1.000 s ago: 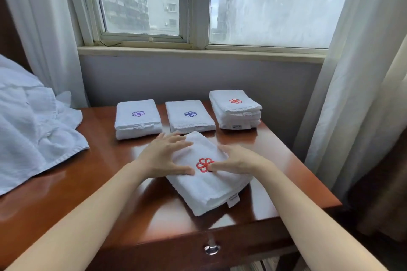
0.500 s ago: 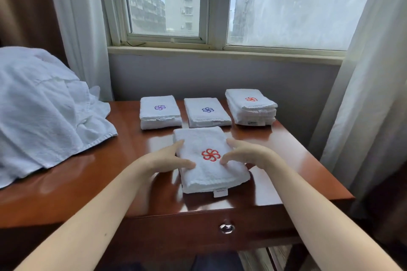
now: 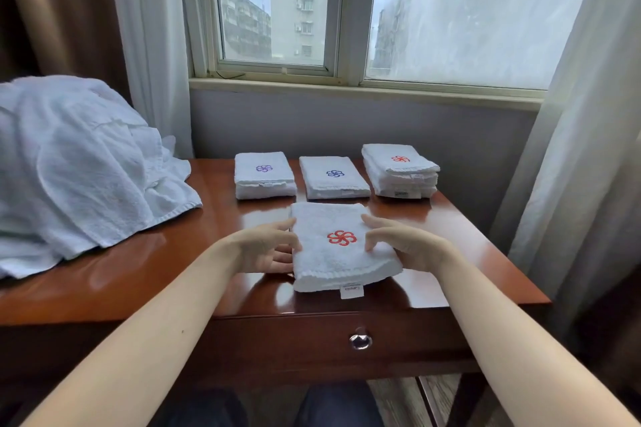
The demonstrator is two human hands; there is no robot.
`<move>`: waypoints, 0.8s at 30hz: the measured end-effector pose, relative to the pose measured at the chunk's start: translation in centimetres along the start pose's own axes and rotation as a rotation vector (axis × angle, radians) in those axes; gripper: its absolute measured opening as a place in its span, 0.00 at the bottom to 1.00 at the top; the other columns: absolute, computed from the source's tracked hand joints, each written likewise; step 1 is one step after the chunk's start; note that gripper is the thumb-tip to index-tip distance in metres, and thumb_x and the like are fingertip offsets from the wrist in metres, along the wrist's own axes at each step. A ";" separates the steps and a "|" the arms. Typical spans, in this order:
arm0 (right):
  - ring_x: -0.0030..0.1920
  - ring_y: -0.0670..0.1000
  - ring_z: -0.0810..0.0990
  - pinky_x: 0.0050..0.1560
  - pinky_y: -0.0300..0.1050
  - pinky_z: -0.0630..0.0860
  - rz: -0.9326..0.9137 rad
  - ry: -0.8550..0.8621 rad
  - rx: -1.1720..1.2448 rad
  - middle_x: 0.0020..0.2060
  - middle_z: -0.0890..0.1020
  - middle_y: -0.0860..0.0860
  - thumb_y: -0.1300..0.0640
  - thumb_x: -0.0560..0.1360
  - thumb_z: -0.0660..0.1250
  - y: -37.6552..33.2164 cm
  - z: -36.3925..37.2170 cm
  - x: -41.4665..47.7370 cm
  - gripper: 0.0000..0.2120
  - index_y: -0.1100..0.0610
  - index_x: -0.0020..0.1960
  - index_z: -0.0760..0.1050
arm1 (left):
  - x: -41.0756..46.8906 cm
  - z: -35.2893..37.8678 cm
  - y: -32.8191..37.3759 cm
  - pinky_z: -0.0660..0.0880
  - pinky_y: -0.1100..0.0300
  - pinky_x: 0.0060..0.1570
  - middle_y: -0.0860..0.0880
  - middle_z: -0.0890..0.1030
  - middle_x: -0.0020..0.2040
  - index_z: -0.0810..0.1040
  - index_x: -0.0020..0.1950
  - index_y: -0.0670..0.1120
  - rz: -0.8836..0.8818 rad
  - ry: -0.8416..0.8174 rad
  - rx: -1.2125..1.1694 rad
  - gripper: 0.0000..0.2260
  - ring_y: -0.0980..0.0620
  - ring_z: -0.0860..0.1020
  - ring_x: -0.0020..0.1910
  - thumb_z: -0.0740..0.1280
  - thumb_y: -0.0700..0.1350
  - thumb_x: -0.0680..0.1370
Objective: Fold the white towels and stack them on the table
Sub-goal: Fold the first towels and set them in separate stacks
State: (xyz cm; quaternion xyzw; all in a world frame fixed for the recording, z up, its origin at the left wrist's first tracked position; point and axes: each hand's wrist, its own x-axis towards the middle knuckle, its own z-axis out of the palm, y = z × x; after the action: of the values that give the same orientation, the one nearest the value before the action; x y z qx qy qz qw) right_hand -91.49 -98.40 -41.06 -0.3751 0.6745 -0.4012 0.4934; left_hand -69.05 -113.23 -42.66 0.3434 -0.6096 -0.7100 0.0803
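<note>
A folded white towel with a red logo (image 3: 333,263) lies at the front middle of the wooden table (image 3: 138,274), its label hanging at the near edge. My left hand (image 3: 267,246) grips its left edge, thumb on top and fingers tucked below. My right hand (image 3: 406,243) holds the right edge with curled fingers resting on top. Behind it stand three piles of folded towels: one with a purple logo (image 3: 263,175), one with a blue logo (image 3: 333,177), and a taller stack with a red logo (image 3: 399,170).
A heap of unfolded white towels (image 3: 76,163) covers the table's left end. The wall and window sill (image 3: 347,87) run close behind the piles. White curtains (image 3: 572,149) hang at the right. A drawer knob (image 3: 360,341) sits below the table's front edge.
The towel has been turned from askew to square with the table edge. Both hands have slid from its top out to its left and right edges.
</note>
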 end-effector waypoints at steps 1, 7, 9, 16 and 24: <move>0.63 0.51 0.77 0.53 0.47 0.81 0.000 -0.009 0.003 0.73 0.66 0.45 0.60 0.64 0.68 0.2 -0.3 -0.1 0.42 0.40 0.75 0.63 | 0.1 -0.1 -0.1 0.82 0.57 0.44 0.44 0.82 0.60 0.55 0.80 0.57 0.007 0.002 -0.017 0.40 0.48 0.83 0.50 0.66 0.32 0.75; 0.48 0.46 0.84 0.39 0.41 0.79 -0.034 -0.111 0.024 0.67 0.73 0.48 0.65 0.69 0.68 1.4 -1.3 -0.9 0.34 0.44 0.71 0.69 | -0.2 0.4 -1.0 0.81 0.53 0.48 0.44 0.79 0.64 0.60 0.78 0.57 0.089 0.034 0.065 0.43 0.49 0.78 0.46 0.71 0.36 0.67; 0.48 0.48 0.83 0.38 0.40 0.78 -0.052 -0.115 -0.001 0.68 0.72 0.47 0.67 0.70 0.68 1.6 -1.1 -1.0 0.35 0.45 0.73 0.68 | -0.6 0.4 -1.1 0.80 0.47 0.55 0.40 0.76 0.68 0.60 0.78 0.58 0.132 0.045 0.095 0.45 0.46 0.77 0.49 0.73 0.37 0.64; 0.59 0.52 0.80 0.46 0.44 0.80 -0.153 -0.078 -0.137 0.66 0.70 0.49 0.64 0.66 0.70 0.0 -1.2 -1.2 0.44 0.39 0.76 0.58 | -1.6 0.4 0.7 0.81 0.52 0.51 0.55 0.76 0.65 0.59 0.78 0.58 0.281 0.072 0.242 0.38 0.54 0.81 0.59 0.67 0.34 0.73; 0.47 0.40 0.80 0.44 0.37 0.76 -0.417 0.128 -0.203 0.64 0.71 0.41 0.71 0.69 0.61 -5.6 -3.7 3.5 0.45 0.39 0.77 0.56 | 2.5 -1.3 7.2 0.78 0.64 0.39 0.47 0.82 0.51 0.58 0.77 0.64 0.471 0.199 0.292 0.39 0.57 0.82 0.42 0.63 0.30 0.75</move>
State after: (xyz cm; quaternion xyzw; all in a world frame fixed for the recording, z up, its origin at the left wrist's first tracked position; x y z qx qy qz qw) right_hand -95.21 -103.11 -36.52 -0.5279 0.6491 -0.4474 0.3160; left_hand -72.38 -117.38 -37.09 0.2683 -0.7574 -0.5392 0.2522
